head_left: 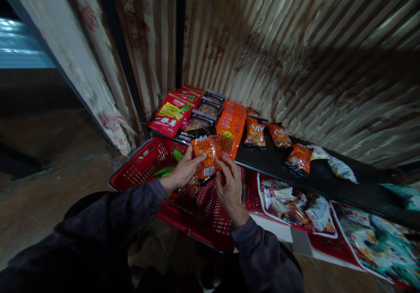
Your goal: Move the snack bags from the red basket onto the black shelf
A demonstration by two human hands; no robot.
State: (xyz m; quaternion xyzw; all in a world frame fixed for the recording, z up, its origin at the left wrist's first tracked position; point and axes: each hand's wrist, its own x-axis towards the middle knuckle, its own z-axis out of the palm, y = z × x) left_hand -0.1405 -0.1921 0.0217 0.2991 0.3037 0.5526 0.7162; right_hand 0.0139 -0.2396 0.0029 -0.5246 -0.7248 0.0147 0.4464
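Observation:
My left hand (184, 169) and my right hand (230, 187) both pinch a small orange snack packet (206, 156), holding it up over a red plastic shopping basket (144, 167). The left fingers grip its left edge and the right fingers grip its lower right edge. In the basket lie a green packet (165, 171) and another orange packet (192, 186), partly hidden by my hands. Both sleeves are dark.
A black shelf (282, 162) behind the basket carries rows of snack bags: red ones (172, 113), dark ones (202, 114), an orange stack (230, 127), and loose orange packets (299, 157). Striped curtains hang behind. Printed posters (295, 205) sit under the shelf.

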